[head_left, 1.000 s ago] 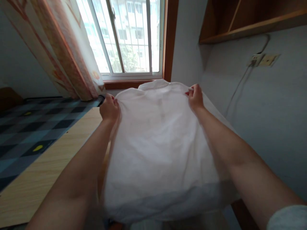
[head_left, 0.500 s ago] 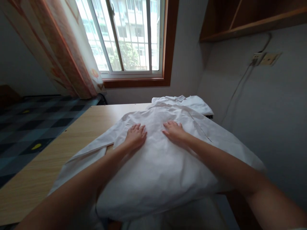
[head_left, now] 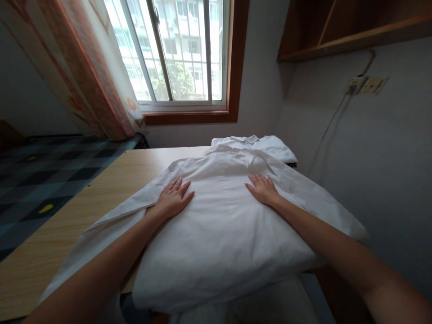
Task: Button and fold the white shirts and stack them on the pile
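Observation:
A white shirt (head_left: 219,225) lies spread face down on a light wooden table (head_left: 60,243), its sleeves stretched out to both sides and its hem hanging over the near edge. My left hand (head_left: 173,198) rests flat on the shirt's left shoulder area, fingers apart. My right hand (head_left: 263,189) lies flat on the right shoulder area, fingers apart. Neither hand grips the cloth. A second folded white garment (head_left: 256,146) sits behind the shirt at the table's far right corner.
A window (head_left: 178,54) with a brown frame is straight ahead, a patterned curtain (head_left: 84,72) hanging at its left. A bed with a dark checked cover (head_left: 40,180) lies to the left. On the right wall are a wooden shelf (head_left: 354,31) and a socket (head_left: 367,84) with a cable.
A second ago both hands held the shirt up by its shoulders. It now lies on the table, and my flat hands have slid apart from the middle outward.

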The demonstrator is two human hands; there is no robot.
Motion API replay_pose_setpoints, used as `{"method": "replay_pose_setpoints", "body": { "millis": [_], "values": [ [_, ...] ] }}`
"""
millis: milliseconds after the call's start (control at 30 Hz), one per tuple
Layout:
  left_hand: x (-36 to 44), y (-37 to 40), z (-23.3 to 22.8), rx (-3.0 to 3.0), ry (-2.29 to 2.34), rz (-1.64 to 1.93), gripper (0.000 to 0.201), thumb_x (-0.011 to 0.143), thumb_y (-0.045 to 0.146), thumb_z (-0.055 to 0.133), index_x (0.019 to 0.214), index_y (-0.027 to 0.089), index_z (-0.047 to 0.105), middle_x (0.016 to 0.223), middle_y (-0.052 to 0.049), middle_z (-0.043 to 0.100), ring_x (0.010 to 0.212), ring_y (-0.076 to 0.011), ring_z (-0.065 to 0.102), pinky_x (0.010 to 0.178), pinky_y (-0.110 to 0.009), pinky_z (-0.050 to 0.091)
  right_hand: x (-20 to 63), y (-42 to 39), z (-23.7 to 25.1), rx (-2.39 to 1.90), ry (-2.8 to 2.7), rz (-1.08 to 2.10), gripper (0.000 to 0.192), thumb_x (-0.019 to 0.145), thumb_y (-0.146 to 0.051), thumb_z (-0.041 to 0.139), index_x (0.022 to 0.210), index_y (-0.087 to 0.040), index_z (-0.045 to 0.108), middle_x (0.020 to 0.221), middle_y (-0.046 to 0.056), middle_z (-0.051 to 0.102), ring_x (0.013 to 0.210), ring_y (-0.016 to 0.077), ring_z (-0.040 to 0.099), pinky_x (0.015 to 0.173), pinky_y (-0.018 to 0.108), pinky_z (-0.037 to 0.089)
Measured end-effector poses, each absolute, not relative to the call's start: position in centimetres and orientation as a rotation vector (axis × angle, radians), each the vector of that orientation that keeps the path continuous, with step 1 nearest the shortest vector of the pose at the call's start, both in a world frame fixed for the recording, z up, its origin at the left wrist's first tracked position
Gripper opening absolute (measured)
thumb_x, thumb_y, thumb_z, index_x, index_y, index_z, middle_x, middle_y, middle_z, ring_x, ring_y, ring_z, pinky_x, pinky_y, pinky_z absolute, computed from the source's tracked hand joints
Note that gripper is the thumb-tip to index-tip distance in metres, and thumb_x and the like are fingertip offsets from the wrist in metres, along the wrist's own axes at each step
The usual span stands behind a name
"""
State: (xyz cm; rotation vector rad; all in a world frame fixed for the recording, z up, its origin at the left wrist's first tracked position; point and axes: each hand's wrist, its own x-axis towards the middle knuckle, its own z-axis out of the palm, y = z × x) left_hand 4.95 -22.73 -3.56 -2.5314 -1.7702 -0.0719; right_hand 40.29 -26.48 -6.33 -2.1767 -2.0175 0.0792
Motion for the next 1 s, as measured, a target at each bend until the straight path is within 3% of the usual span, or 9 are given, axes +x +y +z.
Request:
{"method": "replay_pose_setpoints", "body": {
  "millis": [133, 333, 500, 633, 800, 900, 1000],
  "values": [
    [4.8, -22.8, -3.7, -2.530, -1.745, -0.064, 0.064, 0.097, 0.055, 0.027, 0.150, 0.021, 0.036, 0.159, -0.014, 0.027, 0.148, -0.0257, 0.020, 0.119, -0.042, 0.014, 45.5, -26.9, -7.2, -2.178, -1.993, -0.009, 0.061, 0.099, -0.047, 0.031, 0.148, -0.013, 0.040, 0.157, 0.014, 0.031, 0.145, 0.0245, 0.028, 0.118, 0.038, 0.020],
    [4.8, -22.8, -3.7, -2.536, -1.739, -0.081, 0.064, 0.096, 0.055, 0.027, 0.149, 0.021, 0.038, 0.159, -0.013, 0.028, 0.148, -0.0256, 0.021, 0.119, -0.043, 0.015, 48.7, -27.6, -7.4, -2.178, -1.917, -0.049, 0.057, 0.099, -0.044, 0.030, 0.148, -0.016, 0.040, 0.151, 0.012, 0.042, 0.140, 0.0252, 0.038, 0.116, 0.040, 0.028],
    [4.9, -22.9, -3.6, -2.532, -1.750, -0.099, 0.064, 0.096, 0.055, 0.029, 0.149, 0.020, 0.039, 0.158, -0.013, 0.030, 0.148, -0.0252, 0.023, 0.119, -0.043, 0.016, 47.2, -27.9, -6.0, -2.238, -1.945, -0.263, 0.046, 0.097, -0.028, 0.037, 0.136, -0.011, 0.054, 0.145, 0.019, 0.048, 0.130, 0.0300, 0.049, 0.110, 0.041, 0.035],
    [5.1, -22.9, -3.7, -2.530, -1.744, -0.111, 0.063, 0.096, 0.054, 0.029, 0.148, 0.019, 0.040, 0.157, -0.013, 0.032, 0.147, -0.0261, 0.024, 0.119, -0.044, 0.018, 42.1, -28.4, -4.9, -2.090, -2.147, -0.380, 0.044, 0.097, -0.019, 0.034, 0.134, -0.011, 0.057, 0.145, 0.019, 0.047, 0.137, 0.0291, 0.040, 0.115, 0.044, 0.024],
    [5.1, -23.6, -3.4, -2.471, -1.662, -0.207, 0.055, 0.096, 0.045, 0.036, 0.140, 0.017, 0.051, 0.151, -0.014, 0.043, 0.141, -0.0278, 0.036, 0.116, -0.042, 0.026, 33.8, -29.3, -4.7, -1.829, -2.307, 0.078, 0.054, 0.100, -0.048, 0.031, 0.148, -0.026, 0.040, 0.156, 0.010, 0.035, 0.144, 0.0268, 0.029, 0.115, 0.053, 0.021],
    [4.4, -24.7, -1.6, -2.298, -1.576, -0.311, 0.048, 0.093, 0.030, 0.040, 0.136, 0.015, 0.055, 0.148, -0.015, 0.046, 0.137, -0.0311, 0.039, 0.113, -0.045, 0.028, 31.8, -29.3, -4.7, -1.796, -2.285, 0.204, 0.054, 0.100, -0.052, 0.028, 0.147, -0.029, 0.041, 0.158, 0.007, 0.032, 0.146, 0.0279, 0.024, 0.115, 0.059, 0.014],
    [1.7, -26.1, 1.1, -2.082, -1.718, -0.225, 0.050, 0.089, 0.029, 0.044, 0.134, 0.010, 0.053, 0.142, -0.021, 0.049, 0.129, -0.0375, 0.046, 0.103, -0.050, 0.036, 31.9, -29.1, -4.7, -1.764, -2.258, 0.228, 0.053, 0.099, -0.052, 0.031, 0.146, -0.029, 0.043, 0.157, 0.006, 0.033, 0.146, 0.0260, 0.024, 0.117, 0.055, 0.011]
  ]
}}
